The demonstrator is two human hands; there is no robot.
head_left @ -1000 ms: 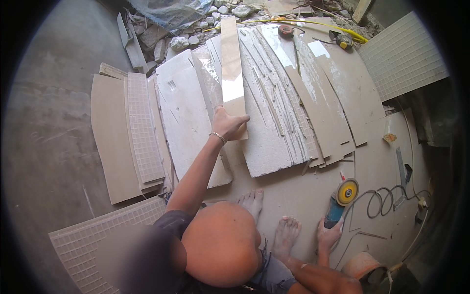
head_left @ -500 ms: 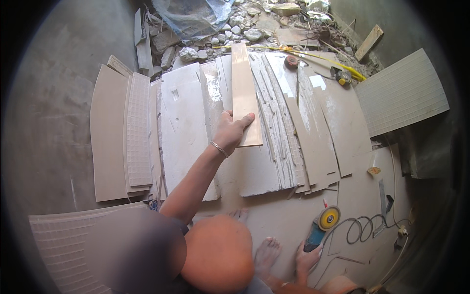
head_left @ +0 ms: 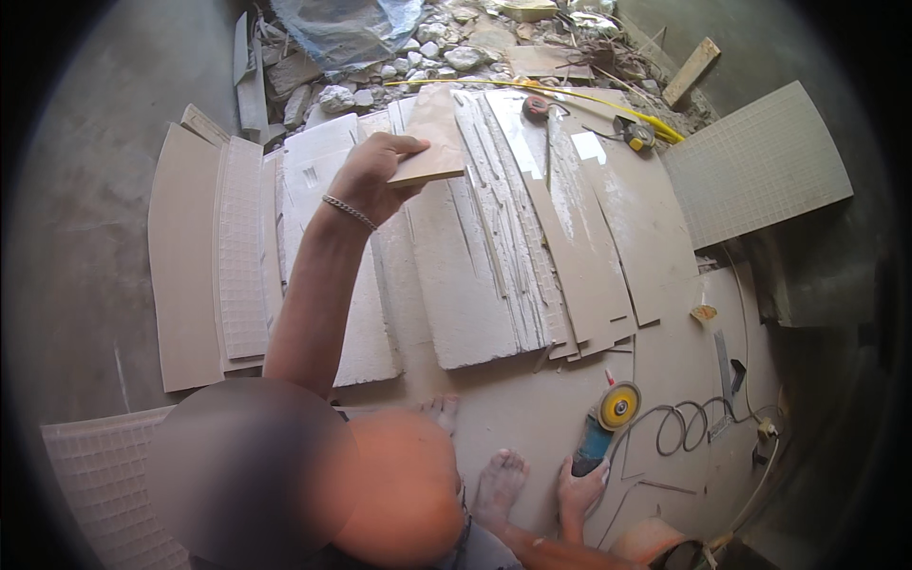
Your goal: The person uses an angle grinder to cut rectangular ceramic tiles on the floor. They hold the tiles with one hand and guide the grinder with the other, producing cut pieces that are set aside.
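Observation:
My left hand, a chain bracelet at its wrist, grips a narrow tan tile strip by its near end. The strip is raised above thick white slabs, and its cut near edge faces me. Low on the right, my right hand is wrapped around the back of a teal angle grinder with a yellow disc. The grinder is at the dusty floor, its disc pointing away from me; whether it spins I cannot tell.
Tan tiles overlap right of the slabs, with two tape measures at their far end. More tiles lean at the left wall. A coiled cable lies right of the grinder. Rubble fills the far side.
My left hand has lifted the tile strip and moved it away and to the left, tilting it. The grinder stays in my right hand. The whole view has shifted slightly.

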